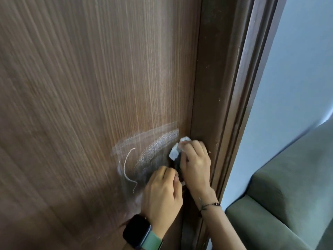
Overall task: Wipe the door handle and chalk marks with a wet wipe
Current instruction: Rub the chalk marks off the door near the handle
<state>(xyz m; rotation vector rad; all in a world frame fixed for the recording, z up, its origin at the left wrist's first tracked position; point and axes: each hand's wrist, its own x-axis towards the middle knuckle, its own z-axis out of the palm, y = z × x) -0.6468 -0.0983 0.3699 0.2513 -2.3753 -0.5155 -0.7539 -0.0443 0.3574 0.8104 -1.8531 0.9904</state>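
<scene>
1 wet wipe (177, 148) in right hand (195, 160) grip

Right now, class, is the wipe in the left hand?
No, the right hand holds the wipe at the door's edge; the left hand has none.

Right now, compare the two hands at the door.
The right hand grips a crumpled white wet wipe near the door's edge; the left hand holds no wipe. The left wrist wears a dark smartwatch; the right wears a thin beaded bracelet. Both are at the wooden door.
</scene>
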